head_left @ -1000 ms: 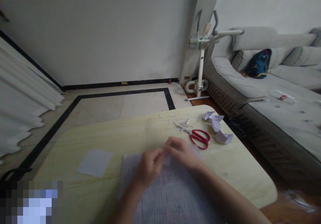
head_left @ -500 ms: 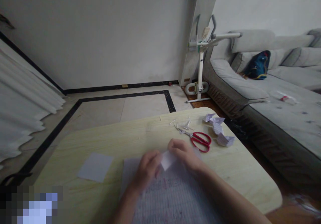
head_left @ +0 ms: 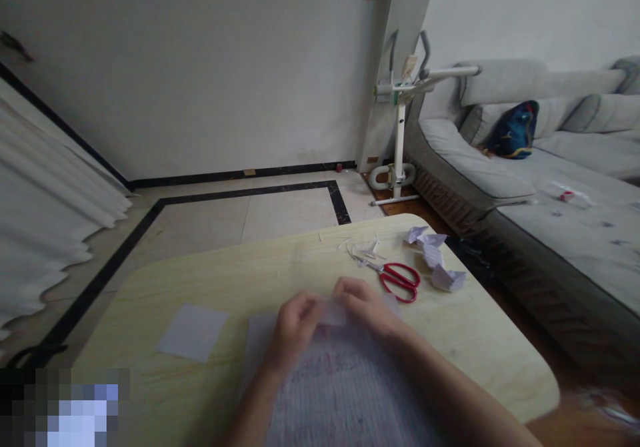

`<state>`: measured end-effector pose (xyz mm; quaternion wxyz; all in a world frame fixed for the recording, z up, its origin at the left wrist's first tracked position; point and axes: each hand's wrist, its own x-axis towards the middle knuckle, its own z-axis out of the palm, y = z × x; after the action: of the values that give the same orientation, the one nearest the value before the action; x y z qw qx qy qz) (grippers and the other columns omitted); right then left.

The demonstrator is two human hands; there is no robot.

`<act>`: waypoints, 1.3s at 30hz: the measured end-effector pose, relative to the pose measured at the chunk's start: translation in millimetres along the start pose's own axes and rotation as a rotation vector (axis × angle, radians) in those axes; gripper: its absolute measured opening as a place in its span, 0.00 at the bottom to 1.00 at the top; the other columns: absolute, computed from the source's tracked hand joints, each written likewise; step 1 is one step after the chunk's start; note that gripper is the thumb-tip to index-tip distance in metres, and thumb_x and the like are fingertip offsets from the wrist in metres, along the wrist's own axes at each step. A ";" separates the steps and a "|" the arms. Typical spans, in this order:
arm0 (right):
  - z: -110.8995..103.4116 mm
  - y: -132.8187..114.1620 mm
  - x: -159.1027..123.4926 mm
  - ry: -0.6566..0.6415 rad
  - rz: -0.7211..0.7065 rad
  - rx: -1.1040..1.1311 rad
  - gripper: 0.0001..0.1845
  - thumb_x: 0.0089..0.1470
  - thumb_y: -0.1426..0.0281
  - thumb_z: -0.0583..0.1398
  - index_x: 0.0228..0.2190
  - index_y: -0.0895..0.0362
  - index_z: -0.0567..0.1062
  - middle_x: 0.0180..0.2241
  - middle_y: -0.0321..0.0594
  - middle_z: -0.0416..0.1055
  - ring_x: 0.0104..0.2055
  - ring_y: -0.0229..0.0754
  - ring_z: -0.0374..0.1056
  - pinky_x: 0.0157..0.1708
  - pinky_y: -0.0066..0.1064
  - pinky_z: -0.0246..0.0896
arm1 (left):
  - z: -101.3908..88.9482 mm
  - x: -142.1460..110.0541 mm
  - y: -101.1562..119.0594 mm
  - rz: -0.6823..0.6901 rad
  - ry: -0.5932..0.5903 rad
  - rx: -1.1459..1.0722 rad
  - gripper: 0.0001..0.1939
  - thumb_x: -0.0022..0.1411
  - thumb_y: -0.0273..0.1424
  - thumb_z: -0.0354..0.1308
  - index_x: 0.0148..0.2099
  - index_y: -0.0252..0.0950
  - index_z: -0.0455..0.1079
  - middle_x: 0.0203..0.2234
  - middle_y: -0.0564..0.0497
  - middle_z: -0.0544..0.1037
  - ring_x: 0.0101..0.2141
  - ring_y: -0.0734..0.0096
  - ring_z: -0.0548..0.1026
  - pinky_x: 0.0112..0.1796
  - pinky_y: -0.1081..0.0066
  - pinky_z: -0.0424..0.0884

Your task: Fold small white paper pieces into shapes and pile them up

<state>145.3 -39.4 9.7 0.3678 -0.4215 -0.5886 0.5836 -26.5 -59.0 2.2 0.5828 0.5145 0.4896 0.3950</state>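
Note:
A small piece of white paper point(head_left: 334, 312) is pinched between my two hands, blurred, so its folds are hard to make out. My left hand point(head_left: 299, 323) grips its left side, and my right hand point(head_left: 363, 303) holds the right side with curled fingers. Both hands are above a lined, written-on sheet point(head_left: 340, 393) lying on the table. Just beyond my right hand lie red-handled scissors point(head_left: 400, 280), blades pointing left, among white paper scraps point(head_left: 370, 250). To the left, a square of white paper point(head_left: 193, 332) rests flat on the wood.
Several folded paper shapes point(head_left: 434, 257) sit near the right edge of the pale wooden table point(head_left: 250, 280). A grey sofa point(head_left: 575, 167) with a dark blue bag point(head_left: 517, 130) stands at right. White exercise equipment point(head_left: 400, 127) is by the wall, a white curtain point(head_left: 45, 200) at left.
My left hand has shifted slightly up, and the paper between my hands has turned, now showing less of its white face. The scissors and folded shapes have stayed in place.

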 end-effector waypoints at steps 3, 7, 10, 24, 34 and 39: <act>-0.1 2.9 0.9 0.015 -0.026 -0.046 0.14 0.56 0.63 0.56 0.23 0.58 0.65 0.22 0.32 0.60 0.26 0.34 0.57 0.24 0.24 0.51 | 1.3 0.2 0.6 -0.003 0.030 -0.022 0.13 0.57 0.39 0.58 0.35 0.33 0.71 0.26 0.51 0.75 0.28 0.69 0.74 0.27 0.74 0.70; 0.3 4.4 2.1 0.123 -0.033 -0.052 0.15 0.57 0.60 0.55 0.25 0.58 0.66 0.24 0.34 0.62 0.26 0.35 0.58 0.24 0.25 0.52 | 1.4 2.2 3.3 0.017 0.080 -0.005 0.14 0.57 0.39 0.59 0.37 0.32 0.72 0.26 0.50 0.77 0.27 0.70 0.74 0.29 0.76 0.69; 0.5 5.5 3.4 0.167 -0.036 -0.064 0.15 0.56 0.59 0.56 0.25 0.58 0.66 0.24 0.34 0.62 0.27 0.35 0.58 0.24 0.25 0.53 | 1.2 5.3 1.1 0.014 0.099 0.019 0.13 0.57 0.39 0.58 0.32 0.32 0.72 0.22 0.51 0.76 0.26 0.71 0.73 0.28 0.76 0.67; -0.4 -1.9 -1.4 -0.087 -0.058 -0.151 0.19 0.56 0.58 0.56 0.22 0.59 0.65 0.22 0.33 0.58 0.26 0.35 0.55 0.25 0.26 0.51 | 2.5 2.9 1.0 0.089 0.198 0.015 0.11 0.54 0.37 0.61 0.34 0.33 0.72 0.26 0.51 0.77 0.29 0.70 0.74 0.30 0.76 0.68; -0.4 2.9 0.8 0.007 -0.065 -0.183 0.18 0.56 0.59 0.57 0.21 0.58 0.64 0.21 0.32 0.58 0.25 0.34 0.55 0.24 0.26 0.49 | 1.5 5.7 -2.0 0.061 0.197 -0.014 0.14 0.57 0.40 0.57 0.39 0.33 0.72 0.29 0.50 0.77 0.30 0.70 0.75 0.29 0.76 0.69; -0.8 7.3 2.2 0.043 -0.060 -0.146 0.18 0.56 0.59 0.57 0.22 0.58 0.66 0.22 0.33 0.60 0.26 0.35 0.57 0.25 0.25 0.51 | 3.5 4.7 -4.4 0.049 0.131 0.036 0.13 0.58 0.40 0.57 0.33 0.33 0.72 0.25 0.52 0.76 0.25 0.71 0.75 0.25 0.77 0.69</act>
<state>145.8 -37.4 2.3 0.3658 -0.4419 -0.6339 0.5187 -22.4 -55.9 -2.9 0.5306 0.5096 0.5208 0.4330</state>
